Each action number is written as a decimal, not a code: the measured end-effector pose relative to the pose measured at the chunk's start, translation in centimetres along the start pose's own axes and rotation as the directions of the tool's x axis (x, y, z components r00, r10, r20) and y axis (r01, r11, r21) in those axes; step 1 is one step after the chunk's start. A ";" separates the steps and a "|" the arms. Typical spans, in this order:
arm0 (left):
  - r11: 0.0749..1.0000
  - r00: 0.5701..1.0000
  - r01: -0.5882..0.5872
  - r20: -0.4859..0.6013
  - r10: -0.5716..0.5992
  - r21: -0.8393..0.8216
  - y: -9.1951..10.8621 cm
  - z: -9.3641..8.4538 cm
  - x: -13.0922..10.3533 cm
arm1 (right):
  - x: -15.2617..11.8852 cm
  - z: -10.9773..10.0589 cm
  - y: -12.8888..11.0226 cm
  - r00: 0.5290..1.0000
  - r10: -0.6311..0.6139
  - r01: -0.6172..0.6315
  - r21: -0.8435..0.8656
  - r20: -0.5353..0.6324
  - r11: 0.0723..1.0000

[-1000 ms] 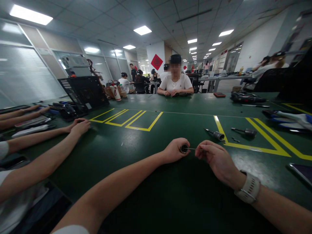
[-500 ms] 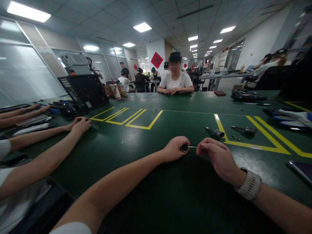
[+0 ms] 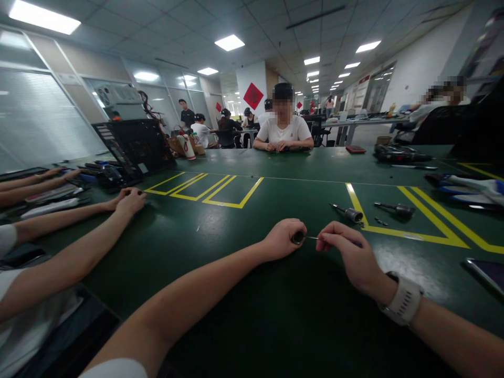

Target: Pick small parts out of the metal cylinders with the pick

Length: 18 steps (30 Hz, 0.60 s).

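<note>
My left hand [image 3: 282,240] is wrapped round a dark cylindrical part [image 3: 298,238], its round open end facing right. Between the fingertips of my right hand [image 3: 344,247] is a thin metal rod [image 3: 312,238], its tip at or close to the cylinder's rim; whether they touch I cannot tell. Past my right hand lie two metal tool heads with narrow shanks, one on the left [image 3: 352,214] and one on the right [image 3: 401,210]. Several small metal pieces [image 3: 380,221] are on the table near them.
The green table [image 3: 220,231] carries yellow tape outlines [image 3: 417,239]. Another person's hands [image 3: 129,200] rest at the left, near a black computer case [image 3: 136,144]. Someone in a white shirt [image 3: 285,131] sits opposite. A glove [image 3: 472,190] and a flat device [image 3: 486,275] lie at the right.
My right hand's fingers have shifted slightly along the rod, and less of it shows between my hands. My left hand has hardly moved. A standing person in the background has moved left.
</note>
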<state>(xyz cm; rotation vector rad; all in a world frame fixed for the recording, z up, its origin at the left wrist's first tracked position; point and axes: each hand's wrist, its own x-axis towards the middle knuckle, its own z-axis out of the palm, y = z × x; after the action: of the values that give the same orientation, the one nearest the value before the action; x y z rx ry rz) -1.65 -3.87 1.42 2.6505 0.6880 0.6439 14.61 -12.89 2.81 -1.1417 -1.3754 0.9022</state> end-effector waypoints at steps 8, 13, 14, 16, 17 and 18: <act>0.997 0.998 0.051 -0.033 -0.053 -0.064 -0.3 0.3 0.1 | 0.7 -0.1 0.9 0.985 0.166 -0.142 0.302 -0.054 0.943; 0.999 1.000 -0.002 0.020 0.001 0.035 -0.1 0.1 0.1 | 0.2 0.1 0.3 0.999 -0.031 0.030 -0.020 -0.038 0.999; 0.999 0.999 -0.009 0.032 0.008 0.051 -0.1 0.0 0.0 | 0.2 0.2 0.2 0.999 -0.027 0.026 -0.029 -0.021 0.999; 0.998 0.999 -0.008 0.044 0.005 0.063 0.0 0.0 0.1 | 0.3 0.3 0.2 0.999 0.046 -0.046 0.076 0.005 0.996; 0.998 0.999 -0.003 0.045 0.001 0.062 0.0 -0.1 0.1 | 0.4 0.3 0.2 0.995 0.100 -0.102 0.163 0.019 0.981; 0.998 0.999 0.000 0.045 -0.002 0.058 0.0 0.0 0.1 | 0.5 0.2 0.3 0.988 0.153 -0.157 0.244 0.032 0.957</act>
<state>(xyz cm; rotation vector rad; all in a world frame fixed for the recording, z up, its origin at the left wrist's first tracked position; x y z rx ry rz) -1.59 -3.78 1.48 2.7091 0.7055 0.5699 14.45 -12.33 2.58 -1.0634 -1.1573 1.1604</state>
